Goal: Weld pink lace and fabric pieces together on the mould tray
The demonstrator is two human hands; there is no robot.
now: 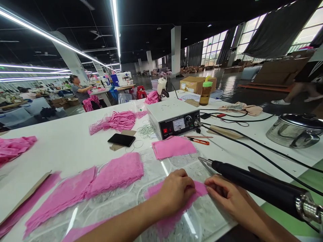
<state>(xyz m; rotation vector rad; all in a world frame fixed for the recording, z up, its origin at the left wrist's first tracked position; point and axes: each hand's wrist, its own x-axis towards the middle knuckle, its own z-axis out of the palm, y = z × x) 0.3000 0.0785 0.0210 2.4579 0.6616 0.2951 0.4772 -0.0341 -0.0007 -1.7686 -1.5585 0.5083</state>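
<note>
A piece of pink fabric (168, 220) lies on the clear plastic sheet (148, 168) in front of me. My left hand (176, 191) is closed, its curled fingers and thumb gripping the fabric near its right part. At the fabric's right corner, my right hand (228, 198) pinches the edge between thumb and fingers. Above my right hand is a black cylindrical handpiece (252, 181), its narrow metal tip pointing left. A folded pink fabric stack (174, 147) sits just beyond my hands. To the left lie two more pink stacks, a nearer-centre one (118, 173) and another (63, 198).
A white control box (174, 111) with a meter stands behind, with black cables running right. Around it are an orange cutter (199, 141), a phone (121, 139), a bottle (205, 94) and a steel pot (294, 132). Two people are visible, one at far left, one walking at right.
</note>
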